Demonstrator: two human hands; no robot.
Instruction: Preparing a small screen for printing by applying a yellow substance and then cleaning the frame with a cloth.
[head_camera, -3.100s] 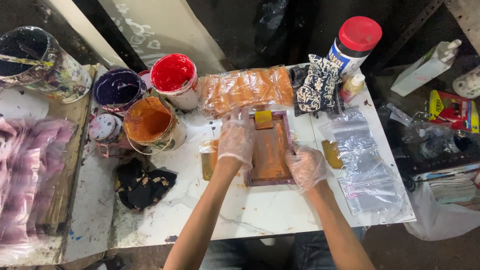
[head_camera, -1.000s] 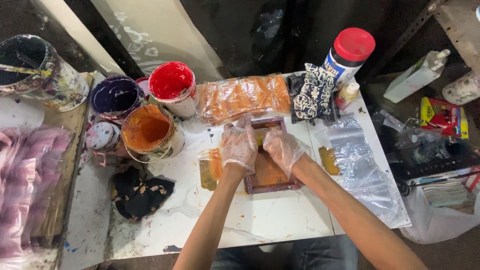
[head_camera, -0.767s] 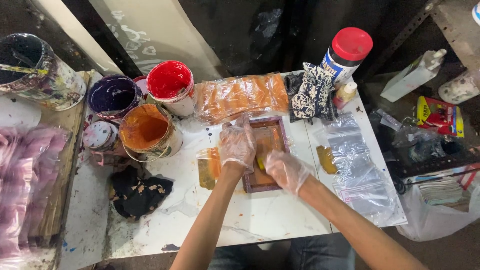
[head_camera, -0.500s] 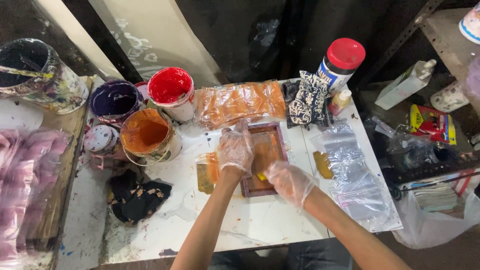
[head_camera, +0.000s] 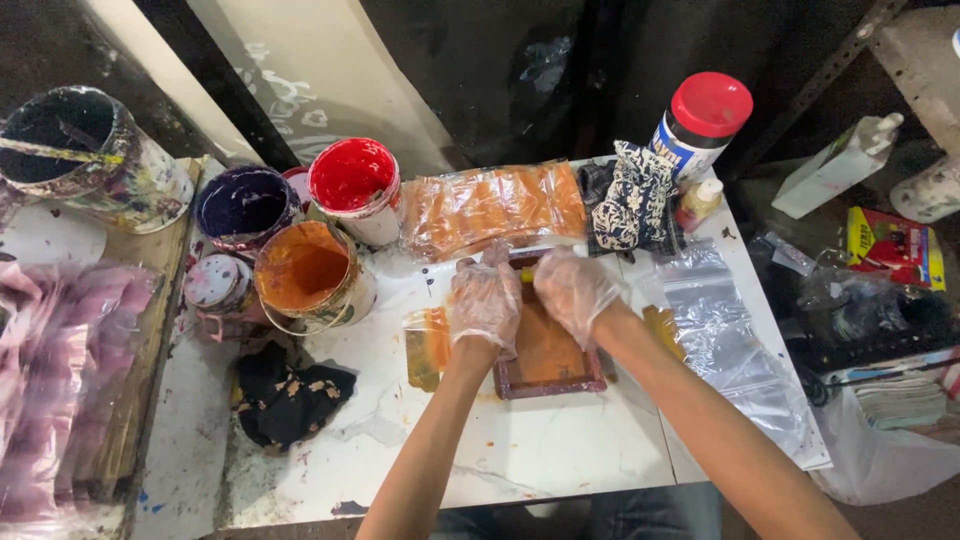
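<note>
Frame: small wooden screen frame (head_camera: 548, 358), orange-stained mesh, lying flat on the white tabletop (head_camera: 520, 450), near its middle.
Left hand (head_camera: 485, 303): in a clear plastic glove, palm down on the frame's left edge, fingers curled; grip pressing rather than closed around anything.
Right hand (head_camera: 575, 290): gloved too, at the frame's far end beside the left hand, fingers bent over a small yellow tool (head_camera: 526, 273) that barely shows; how tightly the grip closes I cannot tell.
Left of frame: orange-smeared plastic piece (head_camera: 428, 345), touching it.
Behind frame: orange-stained plastic sheet (head_camera: 495, 207); patterned cloth (head_camera: 628, 197); red-lidded jar (head_camera: 700, 125).
Far left: orange paint tub (head_camera: 310, 275), red paint tub (head_camera: 355, 185), purple paint tub (head_camera: 240, 205); dark rag (head_camera: 290, 395).
Right: clear plastic bag (head_camera: 730, 340).
</note>
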